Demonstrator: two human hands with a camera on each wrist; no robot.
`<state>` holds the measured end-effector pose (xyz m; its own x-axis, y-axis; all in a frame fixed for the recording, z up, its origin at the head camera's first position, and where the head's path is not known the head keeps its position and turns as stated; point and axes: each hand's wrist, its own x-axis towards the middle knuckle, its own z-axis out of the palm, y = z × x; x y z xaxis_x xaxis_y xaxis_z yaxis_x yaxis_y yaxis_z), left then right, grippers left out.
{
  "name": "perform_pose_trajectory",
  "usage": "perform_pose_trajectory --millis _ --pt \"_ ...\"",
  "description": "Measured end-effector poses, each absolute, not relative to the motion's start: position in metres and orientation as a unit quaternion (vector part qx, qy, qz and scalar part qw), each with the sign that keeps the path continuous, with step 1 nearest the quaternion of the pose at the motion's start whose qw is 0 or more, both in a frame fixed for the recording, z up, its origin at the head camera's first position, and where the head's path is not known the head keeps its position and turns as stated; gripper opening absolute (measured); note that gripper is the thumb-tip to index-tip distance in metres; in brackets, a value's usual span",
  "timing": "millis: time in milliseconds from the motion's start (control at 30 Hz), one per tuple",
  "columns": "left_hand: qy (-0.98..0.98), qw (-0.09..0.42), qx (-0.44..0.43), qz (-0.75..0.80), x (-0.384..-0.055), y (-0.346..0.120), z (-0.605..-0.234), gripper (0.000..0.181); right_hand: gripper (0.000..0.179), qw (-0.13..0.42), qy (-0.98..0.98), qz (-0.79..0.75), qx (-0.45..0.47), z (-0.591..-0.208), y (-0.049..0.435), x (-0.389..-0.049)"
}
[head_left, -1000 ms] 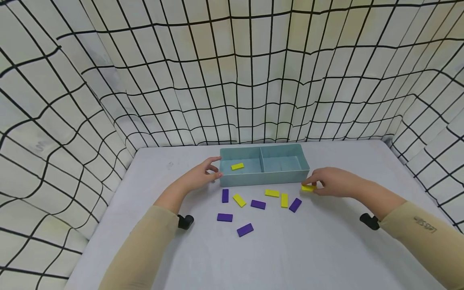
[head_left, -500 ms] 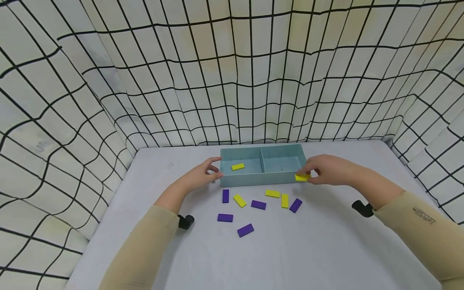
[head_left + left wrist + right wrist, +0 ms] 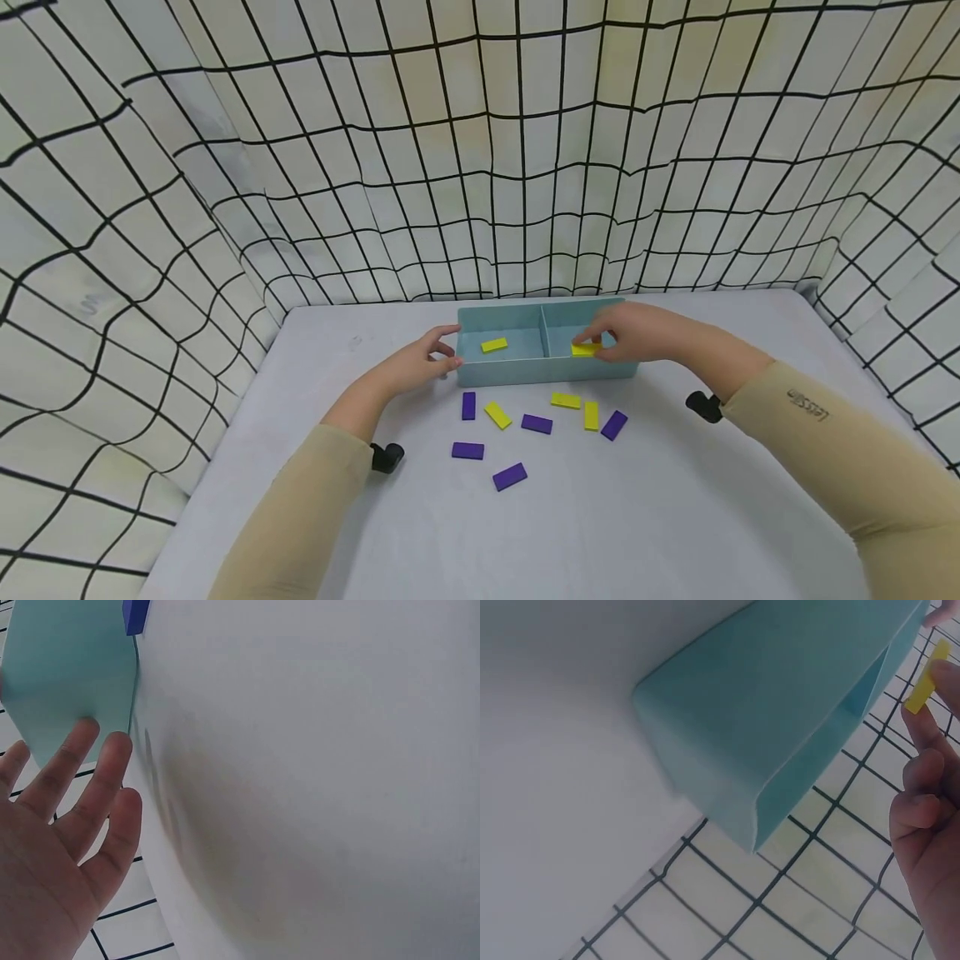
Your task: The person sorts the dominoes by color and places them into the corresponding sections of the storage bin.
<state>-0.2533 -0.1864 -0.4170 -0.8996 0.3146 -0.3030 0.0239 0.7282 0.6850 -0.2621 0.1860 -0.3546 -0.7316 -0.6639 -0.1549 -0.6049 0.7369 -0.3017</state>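
Note:
My right hand [image 3: 639, 332] pinches a small flat yellow block [image 3: 927, 678] between thumb and fingers. It is over the right compartment of the pale teal two-compartment box [image 3: 547, 370], near the divider. In the right wrist view the block shows above the box's open top. My left hand [image 3: 416, 362] is at the box's left end, thumb and index fingertips right at its edge. In the left wrist view its fingers [image 3: 111, 761] are spread and gently bent in front of the end wall, with nothing in the palm. Another yellow block [image 3: 494, 344] lies in the left compartment.
On the white table [image 3: 600, 525], in front of the box, lie several purple blocks [image 3: 510, 477] and three yellow blocks [image 3: 566, 401]. Black netting [image 3: 517, 167] over pale walls encloses the table's back and sides.
My right hand has lifted the yellow block from the table by the box's front right corner and carried it left over the right compartment. My left hand stays at the left end.

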Motion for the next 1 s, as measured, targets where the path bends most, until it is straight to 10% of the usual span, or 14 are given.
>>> perform_pose_trajectory --millis 1000 --pt "0.898 0.212 0.088 0.375 -0.257 -0.189 -0.422 0.071 0.032 0.142 0.919 -0.037 -0.365 -0.36 0.091 -0.318"
